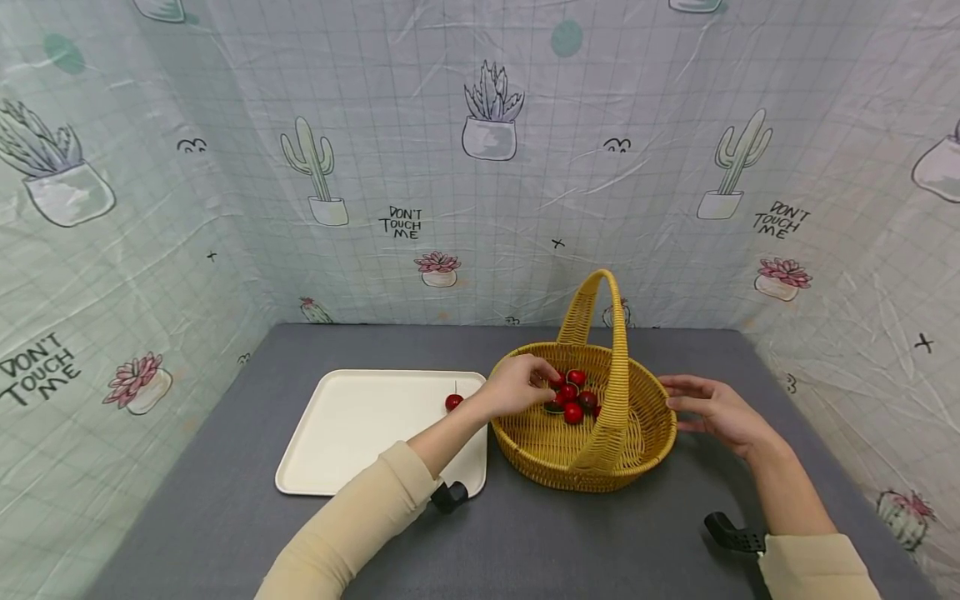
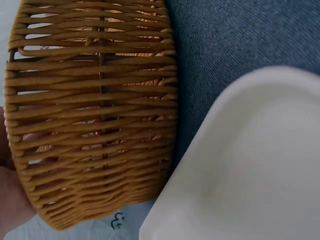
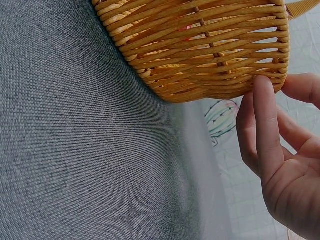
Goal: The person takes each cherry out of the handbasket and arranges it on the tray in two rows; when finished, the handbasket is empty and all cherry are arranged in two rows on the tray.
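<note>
A yellow wicker basket [image 1: 525,446] with a tall arched handle stands on the table, a small heap of red cherries [image 1: 573,412] inside it. Over its left rim reaches my left hand [image 1: 517,385], bent fingers and thumb at the heap's left edge. Whether a cherry is pinched between them cannot be made out; in the left wrist view the basket's weave [image 2: 90,100] mostly hides the fingers. At the opposite side my right hand [image 1: 716,408] holds the basket's right rim, fingers on both sides of the edge in the right wrist view. One cherry [image 1: 453,402] with an upright stem lies on the white tray.
The white rectangular tray [image 1: 360,433] lies left of the basket, its right edge close to the wicker. Grey cloth [image 1: 585,542] covers the table. Patterned curtains [image 1: 420,150] close off the back and both sides.
</note>
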Available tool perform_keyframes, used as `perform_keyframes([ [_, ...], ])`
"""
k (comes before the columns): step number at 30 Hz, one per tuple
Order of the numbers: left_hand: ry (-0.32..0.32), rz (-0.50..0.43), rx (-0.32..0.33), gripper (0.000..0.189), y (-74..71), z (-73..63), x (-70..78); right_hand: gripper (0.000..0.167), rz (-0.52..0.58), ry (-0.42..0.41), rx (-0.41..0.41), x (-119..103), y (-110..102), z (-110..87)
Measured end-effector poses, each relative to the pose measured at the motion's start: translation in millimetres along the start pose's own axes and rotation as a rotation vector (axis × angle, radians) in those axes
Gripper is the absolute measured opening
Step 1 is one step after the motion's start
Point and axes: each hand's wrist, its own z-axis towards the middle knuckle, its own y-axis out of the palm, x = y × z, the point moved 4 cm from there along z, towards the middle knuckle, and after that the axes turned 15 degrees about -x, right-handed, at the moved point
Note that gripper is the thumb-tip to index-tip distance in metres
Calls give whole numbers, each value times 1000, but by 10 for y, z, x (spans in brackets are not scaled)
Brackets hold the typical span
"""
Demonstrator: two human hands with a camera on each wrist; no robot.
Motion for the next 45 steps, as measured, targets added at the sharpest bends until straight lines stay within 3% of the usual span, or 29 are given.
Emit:
perform_keyframes([
  [14,-202,46,-58,25,143,189,-71,64,-2,6,1,12,-9,4],
  [30,-262,114,-61,27,209,292,-125,64,0,3,4,16,2,8],
  [39,-259,126,-58,23,193,260,-118,64,4,-2,15,21,4,14],
  [45,-236,80,-69,22,149,202,-92,63,-4,-3,11,26,8,14],
])
